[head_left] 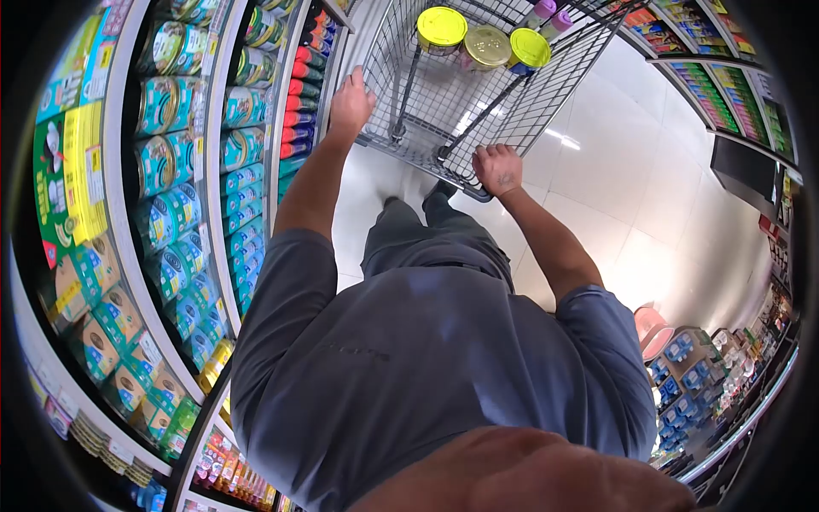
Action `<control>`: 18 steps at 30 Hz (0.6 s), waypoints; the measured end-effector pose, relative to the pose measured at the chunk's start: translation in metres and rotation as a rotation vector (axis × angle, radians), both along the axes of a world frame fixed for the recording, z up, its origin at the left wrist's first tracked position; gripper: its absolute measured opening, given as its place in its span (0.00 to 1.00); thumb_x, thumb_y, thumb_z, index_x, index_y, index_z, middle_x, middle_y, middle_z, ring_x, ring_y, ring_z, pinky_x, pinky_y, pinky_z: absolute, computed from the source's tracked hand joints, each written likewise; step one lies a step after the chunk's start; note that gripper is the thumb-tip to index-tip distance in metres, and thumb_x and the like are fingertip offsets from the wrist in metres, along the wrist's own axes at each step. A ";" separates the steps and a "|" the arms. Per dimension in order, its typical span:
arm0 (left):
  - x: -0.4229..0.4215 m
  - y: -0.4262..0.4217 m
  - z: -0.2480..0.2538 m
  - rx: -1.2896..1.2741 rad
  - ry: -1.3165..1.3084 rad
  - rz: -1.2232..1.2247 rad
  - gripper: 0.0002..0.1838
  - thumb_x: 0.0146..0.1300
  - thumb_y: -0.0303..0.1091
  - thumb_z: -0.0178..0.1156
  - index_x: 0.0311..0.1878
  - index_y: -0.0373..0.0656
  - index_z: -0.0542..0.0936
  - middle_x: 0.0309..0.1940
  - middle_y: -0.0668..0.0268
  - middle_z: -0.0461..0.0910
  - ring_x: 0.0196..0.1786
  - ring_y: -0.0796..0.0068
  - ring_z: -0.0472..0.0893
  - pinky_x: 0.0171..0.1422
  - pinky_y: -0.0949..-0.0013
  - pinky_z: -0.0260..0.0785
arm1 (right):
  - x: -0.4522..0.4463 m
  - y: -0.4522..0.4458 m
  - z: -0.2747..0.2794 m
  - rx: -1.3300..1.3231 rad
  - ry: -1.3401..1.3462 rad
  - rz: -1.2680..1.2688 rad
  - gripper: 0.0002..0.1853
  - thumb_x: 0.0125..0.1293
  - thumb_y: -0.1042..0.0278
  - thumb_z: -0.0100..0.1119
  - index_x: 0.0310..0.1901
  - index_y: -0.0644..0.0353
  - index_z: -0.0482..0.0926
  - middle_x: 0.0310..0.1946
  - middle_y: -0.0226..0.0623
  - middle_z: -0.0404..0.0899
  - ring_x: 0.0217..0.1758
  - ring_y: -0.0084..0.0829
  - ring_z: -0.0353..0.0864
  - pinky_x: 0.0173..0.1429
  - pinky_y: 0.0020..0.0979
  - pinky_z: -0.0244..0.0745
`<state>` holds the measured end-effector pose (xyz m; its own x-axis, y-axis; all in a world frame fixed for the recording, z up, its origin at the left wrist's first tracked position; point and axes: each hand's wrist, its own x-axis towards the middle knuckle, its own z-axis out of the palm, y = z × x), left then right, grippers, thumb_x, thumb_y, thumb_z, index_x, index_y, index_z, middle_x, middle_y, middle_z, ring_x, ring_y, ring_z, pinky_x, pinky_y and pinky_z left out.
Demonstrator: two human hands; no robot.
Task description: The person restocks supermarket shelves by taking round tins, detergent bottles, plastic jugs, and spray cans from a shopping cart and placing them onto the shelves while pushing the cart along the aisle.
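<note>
A tall shelf unit (214, 119) runs along the left side, its long rows packed with teal-labelled tubs (167, 158), and a pale tiled floor (601, 175) spreads out to the right. Between the two stands a grey wire shopping cart (546, 78), directly ahead of the person's legs, its near edge slanting across just beyond the feet. Of the two hands, the right hand (498, 168) is at the cart's near right corner, palm down, fingers drawn together and curled over the edge, gripping it. The left hand (351, 102) is by the near left corner, beside the left rim, its fingers bent and bunched in a narrow shape; whether it grips the rim or merely lies against it I cannot tell. Inside the cart, well away from both hands and toward the far end, are three round containers: a yellow-lidded tub (442, 27) on the left, a dull gold-lidded tub (487, 46) in the middle and a smaller yellow-lidded tub (531, 49) on the right. Smallest are two purple-capped bottles (559, 21), close together near the right wall, beyond that last tub.
</note>
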<state>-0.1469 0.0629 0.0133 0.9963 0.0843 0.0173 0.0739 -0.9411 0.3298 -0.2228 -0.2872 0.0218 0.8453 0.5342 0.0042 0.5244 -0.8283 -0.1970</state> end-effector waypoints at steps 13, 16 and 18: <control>0.241 0.012 -0.008 0.012 -0.072 -0.267 0.33 0.59 0.34 0.66 0.66 0.40 0.64 0.45 0.50 0.78 0.49 0.47 0.81 0.54 0.51 0.75 | 0.152 0.039 -0.001 -0.019 0.037 -0.197 0.07 0.60 0.62 0.57 0.32 0.54 0.80 0.29 0.37 0.84 0.37 0.37 0.83 0.46 0.39 0.73; 0.295 0.006 0.000 0.018 -0.046 -0.305 0.33 0.59 0.33 0.66 0.66 0.41 0.64 0.45 0.51 0.79 0.49 0.47 0.81 0.54 0.52 0.75 | 0.187 0.044 -0.002 -0.033 0.074 -0.261 0.07 0.60 0.62 0.57 0.33 0.54 0.80 0.30 0.37 0.84 0.38 0.37 0.83 0.46 0.39 0.73; 0.326 0.000 0.001 -0.004 0.021 -0.345 0.35 0.59 0.34 0.67 0.68 0.40 0.64 0.50 0.49 0.78 0.52 0.45 0.80 0.56 0.51 0.73 | 0.207 0.046 -0.004 -0.011 0.095 -0.302 0.07 0.60 0.62 0.57 0.33 0.54 0.80 0.30 0.37 0.84 0.38 0.38 0.83 0.46 0.40 0.73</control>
